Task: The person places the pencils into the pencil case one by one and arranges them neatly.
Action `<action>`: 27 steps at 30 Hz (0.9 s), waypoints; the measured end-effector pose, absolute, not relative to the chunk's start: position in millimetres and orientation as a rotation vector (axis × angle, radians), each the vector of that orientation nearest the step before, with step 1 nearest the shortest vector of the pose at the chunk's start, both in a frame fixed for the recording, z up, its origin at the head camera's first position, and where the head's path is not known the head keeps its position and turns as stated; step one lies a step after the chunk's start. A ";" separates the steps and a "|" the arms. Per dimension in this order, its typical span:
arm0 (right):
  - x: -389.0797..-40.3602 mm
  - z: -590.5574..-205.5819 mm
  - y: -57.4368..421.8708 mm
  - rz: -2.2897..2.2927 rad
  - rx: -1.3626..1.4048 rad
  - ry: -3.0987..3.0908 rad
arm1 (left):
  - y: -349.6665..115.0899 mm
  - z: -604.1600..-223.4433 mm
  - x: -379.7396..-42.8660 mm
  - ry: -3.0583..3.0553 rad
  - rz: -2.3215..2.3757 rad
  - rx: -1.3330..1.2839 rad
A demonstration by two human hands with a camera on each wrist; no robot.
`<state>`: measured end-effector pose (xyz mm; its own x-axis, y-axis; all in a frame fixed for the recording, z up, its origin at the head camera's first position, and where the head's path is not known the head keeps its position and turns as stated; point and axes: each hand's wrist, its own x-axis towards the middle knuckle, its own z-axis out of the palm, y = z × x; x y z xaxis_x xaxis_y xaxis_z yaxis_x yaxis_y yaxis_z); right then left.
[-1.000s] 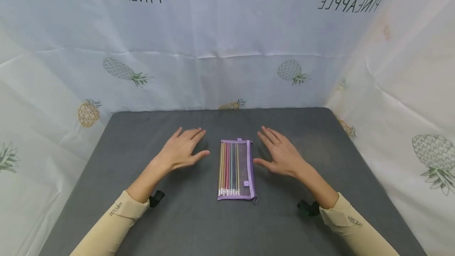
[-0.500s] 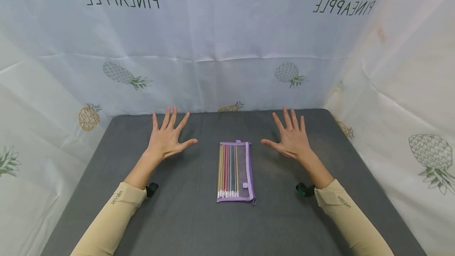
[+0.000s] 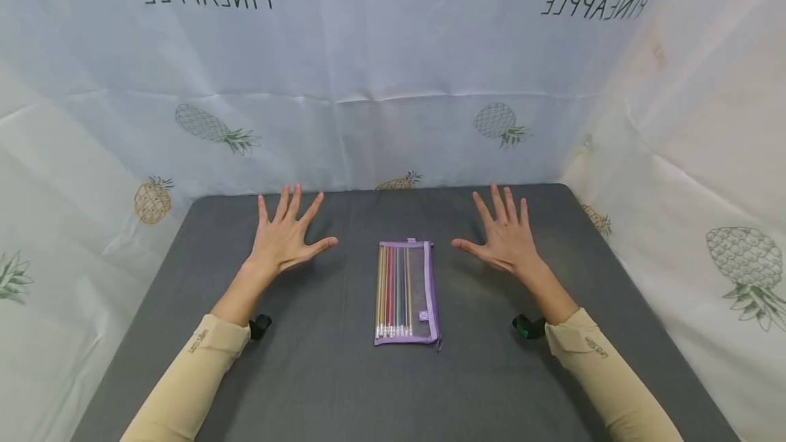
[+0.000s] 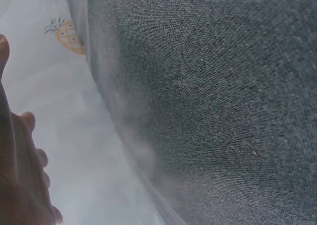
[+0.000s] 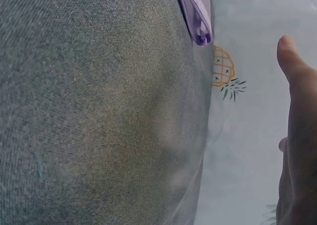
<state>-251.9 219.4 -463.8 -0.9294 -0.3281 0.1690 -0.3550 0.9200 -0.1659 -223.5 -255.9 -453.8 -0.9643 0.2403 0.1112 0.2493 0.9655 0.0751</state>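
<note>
In the head view a purple-edged, see-through zip pencil case point(image 3: 419, 292) lies flat at the middle of the table. Several pencils point(image 3: 393, 288) in yellow, red and dark tones lie side by side within it, their eraser ends toward the person. My left hand point(image 3: 281, 241) is spread wide to the left of the case, apart from it. On the other side my right hand point(image 3: 508, 244) is spread likewise, holding nothing. One purple corner of the pencil case point(image 5: 199, 24) shows at the top of the right wrist view.
The dark grey table point(image 3: 393, 394) has rounded far corners. Behind it and along both sides hangs a pale curtain point(image 3: 393, 39) printed with pineapples. A dark strap point(image 3: 260, 326) sits at the left wrist and another strap point(image 3: 528, 327) at the right.
Both hands have moved outward, away from the pencil case, and their fingers have spread wide. Over the last half second they have barely moved. The case stays in place.
</note>
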 end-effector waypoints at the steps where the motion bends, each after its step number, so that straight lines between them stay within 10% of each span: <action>1: -252.1 -462.9 219.3 0.290 0.524 -2.942 | -256.0 -453.1 -223.8 -3.014 -0.131 -0.375; 19: -229.7 -461.0 177.8 0.420 0.764 -2.737 | -237.0 -455.7 -209.9 -2.883 -0.259 -0.545; 27: -185.3 -478.8 121.6 0.347 1.455 -2.656 | -181.5 -464.2 -180.5 -3.050 -0.519 -1.073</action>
